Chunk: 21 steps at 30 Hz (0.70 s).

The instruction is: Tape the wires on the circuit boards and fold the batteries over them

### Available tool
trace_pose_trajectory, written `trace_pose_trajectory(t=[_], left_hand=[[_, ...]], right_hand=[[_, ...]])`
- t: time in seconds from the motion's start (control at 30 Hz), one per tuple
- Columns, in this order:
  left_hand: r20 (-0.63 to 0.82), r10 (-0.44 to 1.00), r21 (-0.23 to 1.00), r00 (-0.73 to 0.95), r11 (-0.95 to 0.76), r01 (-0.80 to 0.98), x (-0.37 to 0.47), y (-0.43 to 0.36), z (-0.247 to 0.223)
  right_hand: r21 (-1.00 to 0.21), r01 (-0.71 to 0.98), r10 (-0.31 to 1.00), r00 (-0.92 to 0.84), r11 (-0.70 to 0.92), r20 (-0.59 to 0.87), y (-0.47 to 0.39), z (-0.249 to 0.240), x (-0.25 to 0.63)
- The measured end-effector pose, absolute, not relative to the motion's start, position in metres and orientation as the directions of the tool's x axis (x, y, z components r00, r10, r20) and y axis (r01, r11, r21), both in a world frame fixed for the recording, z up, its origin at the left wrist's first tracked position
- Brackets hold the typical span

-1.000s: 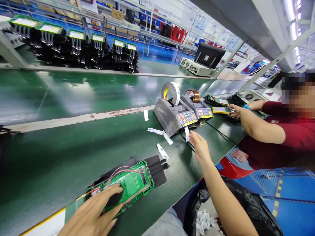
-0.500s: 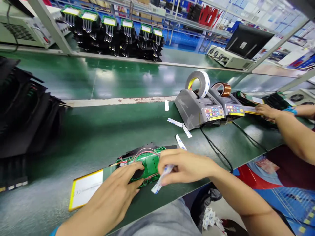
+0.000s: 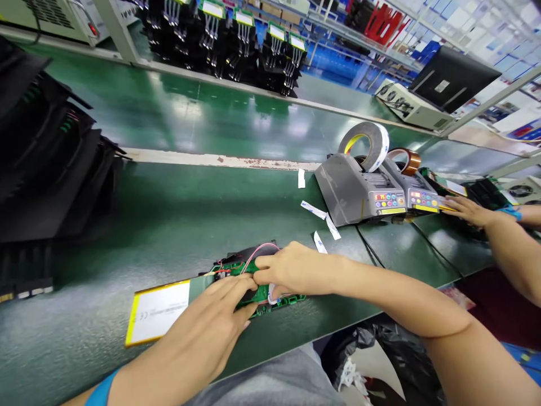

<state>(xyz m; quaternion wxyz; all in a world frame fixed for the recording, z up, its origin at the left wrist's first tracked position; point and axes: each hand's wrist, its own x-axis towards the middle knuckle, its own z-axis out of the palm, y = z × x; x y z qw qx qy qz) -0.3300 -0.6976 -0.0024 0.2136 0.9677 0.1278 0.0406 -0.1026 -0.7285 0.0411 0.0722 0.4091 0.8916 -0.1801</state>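
A green circuit board (image 3: 291,300) in a black housing lies near the bench's front edge, with thin red and pink wires on it. Joined at its left is a flat white battery pack (image 3: 158,313) with yellow edges. My left hand (image 3: 215,316) rests on the board's left part, fingers somewhat apart, pressing it. My right hand (image 3: 291,273) is over the middle of the board with its fingers bent together; a white tape strip (image 3: 271,294) shows beneath them, partly hidden.
Two grey tape dispensers (image 3: 350,189) with tape rolls stand right of centre. Loose white strips (image 3: 313,210) lie beside them. Black housings (image 3: 54,169) are stacked at left, more behind. Another person's hand (image 3: 471,211) is at right. A bag-lined bin (image 3: 380,361) sits below.
My right hand has moved left over the board, and the tape strip that stuck out below its fingers is now mostly hidden. The view has shifted, while my left hand stays on the board.
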Motion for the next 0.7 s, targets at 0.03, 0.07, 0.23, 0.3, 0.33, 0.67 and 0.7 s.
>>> trace_pose_trajectory(t=[0.03, 0.07, 0.23, 0.3, 0.33, 0.67, 0.7], left_hand=[[0.030, 0.268, 0.424, 0.963, -0.876, 0.230, -0.330, -0.698, -0.003], [0.037, 0.268, 0.429, 0.963, -0.875, 0.227, -0.330, -0.698, -0.004], [0.038, 0.260, 0.445, 0.965, -0.869, 0.217, -0.328, -0.698, -0.003], [0.028, 0.256, 0.433, 0.966, -0.874, 0.219, -0.327, -0.697, -0.001], [0.022, 0.253, 0.435, 0.967, -0.874, 0.218, -0.326, -0.697, -0.001], [0.025, 0.258, 0.479, 0.966, -0.851, 0.215, -0.326, -0.698, 0.005], [0.015, 0.249, 0.474, 0.968, -0.855, 0.212, -0.326, -0.698, 0.005]], right_hand=[[-0.259, 0.754, 0.704, -0.656, 0.603, -0.270, -0.728, 0.040, -0.103], [-0.258, 0.755, 0.707, -0.655, 0.603, -0.267, -0.728, 0.039, -0.103], [-0.271, 0.760, 0.711, -0.650, 0.591, -0.270, -0.726, 0.036, -0.105], [-0.260, 0.775, 0.723, -0.631, 0.576, -0.281, -0.727, 0.035, -0.107], [-0.244, 0.789, 0.736, -0.615, 0.564, -0.283, -0.729, 0.034, -0.108], [-0.031, 0.812, 0.809, -0.584, 0.583, -0.062, -0.759, 0.022, -0.104], [-0.045, 0.791, 0.792, -0.611, 0.610, 0.007, -0.761, 0.019, -0.100]])
